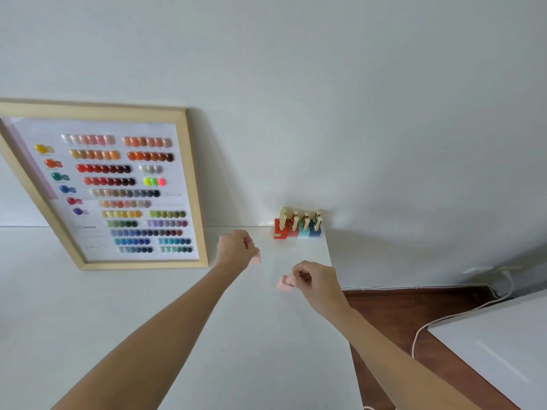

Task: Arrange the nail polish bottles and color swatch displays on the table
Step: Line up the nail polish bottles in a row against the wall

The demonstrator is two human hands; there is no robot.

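Note:
A wood-framed colour swatch display [100, 187] leans against the wall at the table's back left. Several nail polish bottles [297, 224] with gold caps stand in rows at the back right corner, coloured red, pink, teal and blue. My left hand [235, 247] hovers over the table, closed around a pale pink bottle [255, 257] that shows below the fingers. My right hand [315, 281] pinches the cap of a second pale pink bottle [285, 283], tilted just above the white table [177, 306], in front of the rows.
The table's right edge runs close beside my right hand, with brown floor [393, 315] below. A pale cord [444, 321] trails across the floor toward a white surface [503, 350] at the lower right. The white wall stands directly behind the bottles.

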